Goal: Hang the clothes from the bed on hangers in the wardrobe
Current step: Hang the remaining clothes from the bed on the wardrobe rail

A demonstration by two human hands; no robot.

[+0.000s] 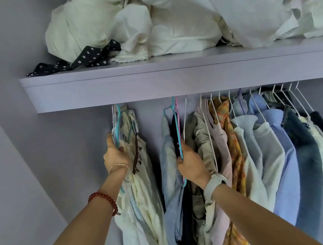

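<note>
Nearest the camera, both forearms reach up into the wardrobe. Left hand (116, 156) grips teal hangers (117, 127) beside cream garments (137, 185); right hand (191, 163) grips a teal hanger (178, 132) among the hanging shirts (260, 151). Above, a shelf (172, 80) carries crumpled white laundry (165, 21).

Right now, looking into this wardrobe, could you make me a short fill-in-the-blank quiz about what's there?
1. The left hand grips hangers on the group of ____ clothes.
2. The polka-dot cloth lies on the ____.
3. The right wrist wears a ____, above the right hand.
4. The left forearm wears a bead bracelet coloured ____.

Missing words: cream; shelf; watch; red
</note>
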